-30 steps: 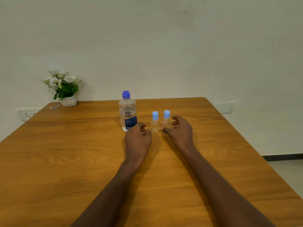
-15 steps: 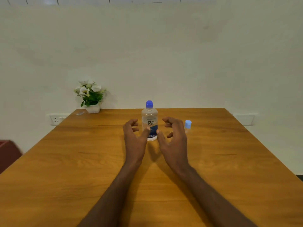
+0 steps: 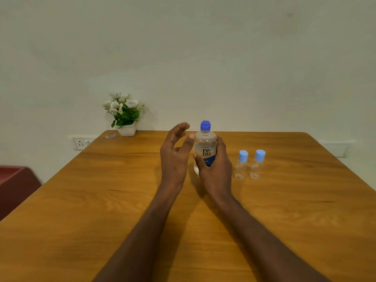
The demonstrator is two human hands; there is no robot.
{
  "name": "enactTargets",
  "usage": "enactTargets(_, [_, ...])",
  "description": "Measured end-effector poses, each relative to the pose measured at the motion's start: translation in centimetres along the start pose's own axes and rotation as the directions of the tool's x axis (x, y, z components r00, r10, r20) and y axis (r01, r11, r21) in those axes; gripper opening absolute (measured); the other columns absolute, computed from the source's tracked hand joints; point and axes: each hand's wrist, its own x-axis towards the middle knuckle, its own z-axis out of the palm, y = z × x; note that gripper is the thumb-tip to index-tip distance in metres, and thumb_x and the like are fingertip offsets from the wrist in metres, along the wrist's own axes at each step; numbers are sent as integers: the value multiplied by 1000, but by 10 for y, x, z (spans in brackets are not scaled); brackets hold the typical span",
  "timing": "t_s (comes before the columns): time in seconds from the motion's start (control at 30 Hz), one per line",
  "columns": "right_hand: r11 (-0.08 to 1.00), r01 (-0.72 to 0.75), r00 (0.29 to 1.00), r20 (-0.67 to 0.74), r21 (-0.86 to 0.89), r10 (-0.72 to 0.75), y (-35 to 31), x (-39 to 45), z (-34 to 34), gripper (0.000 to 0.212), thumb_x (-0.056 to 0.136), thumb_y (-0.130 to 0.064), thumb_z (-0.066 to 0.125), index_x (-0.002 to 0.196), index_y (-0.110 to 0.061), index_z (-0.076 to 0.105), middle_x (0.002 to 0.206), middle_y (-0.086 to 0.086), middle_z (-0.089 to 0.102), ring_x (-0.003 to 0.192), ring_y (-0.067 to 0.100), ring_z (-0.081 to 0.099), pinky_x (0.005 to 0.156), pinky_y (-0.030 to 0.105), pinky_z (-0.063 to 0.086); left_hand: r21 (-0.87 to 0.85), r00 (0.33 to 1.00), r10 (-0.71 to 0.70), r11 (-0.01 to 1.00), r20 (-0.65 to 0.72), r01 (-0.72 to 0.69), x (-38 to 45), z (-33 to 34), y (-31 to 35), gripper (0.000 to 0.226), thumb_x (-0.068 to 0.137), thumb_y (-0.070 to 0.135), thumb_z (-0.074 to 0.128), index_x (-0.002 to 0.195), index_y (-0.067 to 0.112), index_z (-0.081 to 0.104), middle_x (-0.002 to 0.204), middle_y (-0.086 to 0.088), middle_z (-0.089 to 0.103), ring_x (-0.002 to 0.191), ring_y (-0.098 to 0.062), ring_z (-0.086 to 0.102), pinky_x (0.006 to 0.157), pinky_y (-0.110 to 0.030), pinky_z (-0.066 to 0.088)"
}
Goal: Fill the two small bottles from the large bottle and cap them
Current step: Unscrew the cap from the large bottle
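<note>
Fingers (image 3: 220, 147) of the right hand (image 3: 216, 169) curl round the large bottle (image 3: 205, 143), thumb across the front just under the label, so that hand grips it while it stands upright near the middle of the table (image 3: 101, 210). From largest to smallest, the wooden table fills the lower view, with a pale wall (image 3: 203, 58) behind it and a dark red piece of furniture (image 3: 14, 186) at the left edge. At the table's far left corner stands a potted plant (image 3: 124, 115) with white flowers. The left hand (image 3: 175, 157) hovers just left of the large bottle with its fingers straight and spread apart, holding nothing; its thumb tip lies close to the bottle's shoulder, and I cannot tell whether it touches. The large bottle has a blue cap (image 3: 205, 125). Just right of it stand two small bottles (image 3: 249, 165), side by side, clear, both wearing light blue caps.
</note>
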Motion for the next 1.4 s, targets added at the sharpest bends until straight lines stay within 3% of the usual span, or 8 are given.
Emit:
enactTargets(0.1, [1000, -16, 1000, 13, 15, 16, 1, 0, -1, 75, 91, -21, 79, 155, -26, 40, 149, -7, 57, 130, 3, 53, 94, 5, 47, 93, 995, 43, 994, 94, -52, 9, 11, 6, 39, 100, 27, 70, 138, 29, 63, 136, 13, 67, 129, -2, 59, 101, -38, 54])
enactTargets(0.2, [999, -32, 999, 19, 31, 32, 1, 1, -2, 76, 90, -18, 79, 156, -23, 41, 147, -6, 59, 132, 10, 57, 102, 25, 54, 156, 986, 88, 982, 143, -110, 15, 20, 7, 38, 99, 27, 70, 136, 33, 66, 133, 14, 69, 127, -4, 60, 101, -36, 51])
enactTargets(0.3, [999, -38, 999, 22, 27, 37, 3, 1, -2, 76, 90, -18, 80, 155, -24, 42, 144, -7, 60, 126, 5, 57, 92, 14, 52, 219, 987, 100, 968, 126, -126, 21, 27, 7, 31, 98, 22, 70, 128, 27, 72, 128, 12, 71, 120, -7, 63, 99, -29, 49])
enactTargets(0.47, [998, -56, 998, 27, 18, 56, 5, 1, -2, 77, 89, -20, 80, 155, -24, 41, 148, -6, 58, 130, 6, 54, 90, 5, 44, 239, 989, 129, 960, 78, -144, 27, 31, 13, 22, 94, 15, 74, 115, 20, 77, 112, 10, 76, 105, -9, 69, 93, -40, 56])
enactTargets(0.67, [999, -41, 999, 33, 20, 41, 3, 2, -4, 73, 87, -29, 82, 151, -24, 46, 145, -11, 59, 123, -4, 51, 87, 2, 43, -79, 999, 17, 997, -41, -20, 28, 19, 18, 19, 88, 11, 82, 106, 8, 75, 101, -7, 79, 98, -18, 75, 85, -30, 61])
enactTargets(0.87, [1000, -1, 1000, 10, 10, 1, 0, 2, -8, 68, 87, -27, 84, 146, -17, 51, 132, -7, 66, 116, 9, 64, 93, 26, 58, -287, 977, -208, 939, -43, 187, 10, -21, -6, 23, 95, 15, 75, 113, 3, 67, 119, -24, 71, 103, -36, 76, 82, -35, 62])
enactTargets(1.17, [1000, -2, 1000, 13, -13, 3, 2, 1, -5, 72, 86, -26, 85, 148, -18, 49, 139, -3, 63, 124, 12, 61, 96, 25, 57, 304, 979, -202, 932, -12, 196, 2, -54, -45, 9, 92, 11, 77, 100, 7, 79, 106, -5, 76, 92, -17, 76, 75, -25, 64])
enactTargets(1.4, [999, -1, 999, 33, -32, 3, 2, 1, -3, 73, 85, -24, 86, 148, -18, 49, 140, -3, 63, 126, 13, 60, 98, 27, 57, 585, 975, -31, 804, 220, -106, 0, -56, -48, 21, 100, 6, 63, 107, 16, 81, 102, -3, 72, 89, -15, 72, 81, -32, 63])
